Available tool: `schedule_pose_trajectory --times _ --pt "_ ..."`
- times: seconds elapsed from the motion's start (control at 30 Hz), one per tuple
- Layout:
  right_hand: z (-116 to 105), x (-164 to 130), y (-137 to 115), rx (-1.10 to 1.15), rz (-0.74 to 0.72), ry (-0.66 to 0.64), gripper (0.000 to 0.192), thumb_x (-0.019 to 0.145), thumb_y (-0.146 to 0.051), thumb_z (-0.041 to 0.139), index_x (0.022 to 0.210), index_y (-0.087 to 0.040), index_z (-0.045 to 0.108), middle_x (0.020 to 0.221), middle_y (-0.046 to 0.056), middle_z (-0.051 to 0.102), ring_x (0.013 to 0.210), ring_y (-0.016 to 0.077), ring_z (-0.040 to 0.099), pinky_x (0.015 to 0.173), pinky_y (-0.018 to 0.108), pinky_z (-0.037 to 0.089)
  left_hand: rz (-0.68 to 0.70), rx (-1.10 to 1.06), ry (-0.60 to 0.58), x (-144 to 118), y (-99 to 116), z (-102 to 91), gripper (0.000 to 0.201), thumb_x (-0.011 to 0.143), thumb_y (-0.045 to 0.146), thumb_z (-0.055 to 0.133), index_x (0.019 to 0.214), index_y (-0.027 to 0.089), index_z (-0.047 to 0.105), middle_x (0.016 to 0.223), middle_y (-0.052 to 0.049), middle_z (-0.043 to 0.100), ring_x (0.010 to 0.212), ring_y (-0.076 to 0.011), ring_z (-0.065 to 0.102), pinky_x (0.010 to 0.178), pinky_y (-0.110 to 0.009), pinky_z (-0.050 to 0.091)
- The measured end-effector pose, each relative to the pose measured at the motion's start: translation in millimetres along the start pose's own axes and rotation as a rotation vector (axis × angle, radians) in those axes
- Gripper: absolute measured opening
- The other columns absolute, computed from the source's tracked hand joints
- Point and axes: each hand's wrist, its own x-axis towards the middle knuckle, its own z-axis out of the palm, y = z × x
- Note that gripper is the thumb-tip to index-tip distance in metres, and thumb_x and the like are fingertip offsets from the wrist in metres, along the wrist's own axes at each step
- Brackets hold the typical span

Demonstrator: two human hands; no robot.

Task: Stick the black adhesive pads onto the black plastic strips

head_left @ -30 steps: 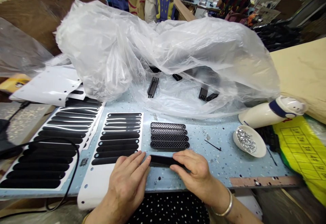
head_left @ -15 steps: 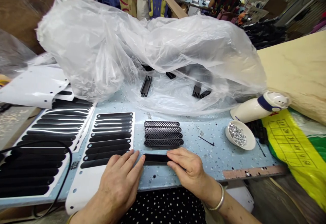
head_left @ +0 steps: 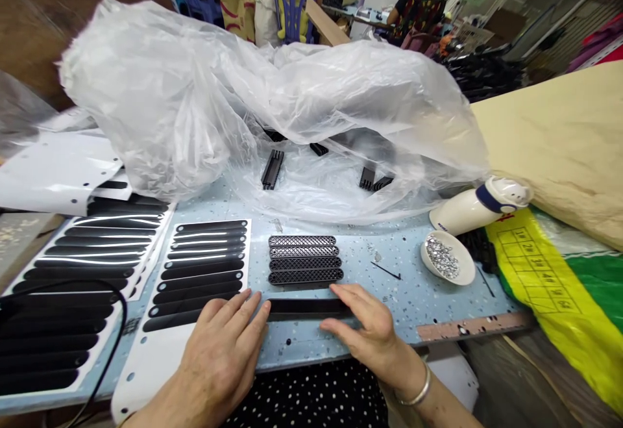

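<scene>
A long, flat black bar [head_left: 304,309] lies near the front edge of a speckled light-blue tabletop [head_left: 403,308], just on the near side of four lattice-faced black plastic bars [head_left: 305,264]. A worker's left hand [head_left: 221,340] reaches its left end, thumb hidden, its grip impossible to tell; the right hand [head_left: 367,321], thumb and fingers parted wide, straddles the right end. A white sheet [head_left: 160,356] of rounded black strips lies beside the left hand.

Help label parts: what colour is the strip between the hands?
Black strip, clearest in the head view.
</scene>
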Motion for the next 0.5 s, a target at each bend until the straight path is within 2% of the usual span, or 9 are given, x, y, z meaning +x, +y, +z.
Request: schedule_pose_trajectory --times 0.17,0.27,0.4,0.5 --pt "-9 -12 4 0.008 0.168 0.126 0.032 0.079 -0.022 0.075 0.11 -0.017 0.069 0.095 0.009 0.071 0.08 0.0213 0.068 0.07 0.036 0.061 -0.055 -0.045 0.006 4 -1 -3.6 0.024 0.09 0.009 0.054 0.112 0.01 0.063 0.113 -0.018 0.071 0.105 -0.0343 0.065 0.08 -0.045 0.044" --pt "-12 -10 4 0.047 0.223 0.151 0.021 0.083 -0.017 0.067 0.103 -0.017 0.071 0.09 0.008 0.071 0.076 0.0194 0.067 0.066 0.033 0.059 -0.076 -0.061 0.044 8 5 -3.8 0.025 0.09 0.009 0.056 0.113 0.012 0.063 0.114 -0.017 0.071 0.105 -0.0329 0.066 0.08 -0.044 0.044" --pt "-18 -2 -14 0.035 0.169 0.15 0.022 0.087 -0.01 0.057 0.104 -0.016 0.069 0.086 0.008 0.069 0.074 0.0186 0.066 0.064 0.032 0.058 -0.054 -0.131 0.119 17 18 -5.3 0.027 0.089 0.005 0.054 0.113 0.013 0.064 0.116 -0.015 0.071 0.109 -0.0313 0.064 0.084 -0.045 0.043" --pt "-6 2 -41 -0.008 -0.001 0.118 0.029 0.085 -0.002 0.056 0.109 -0.016 0.066 0.089 0.009 0.068 0.079 0.0197 0.064 0.068 0.033 0.057 -0.083 -0.181 0.131 14 12 -18.1 0.026 0.089 0.003 0.053 0.108 0.016 0.066 0.109 -0.012 0.074 0.099 -0.0265 0.067 0.081 -0.041 0.044"
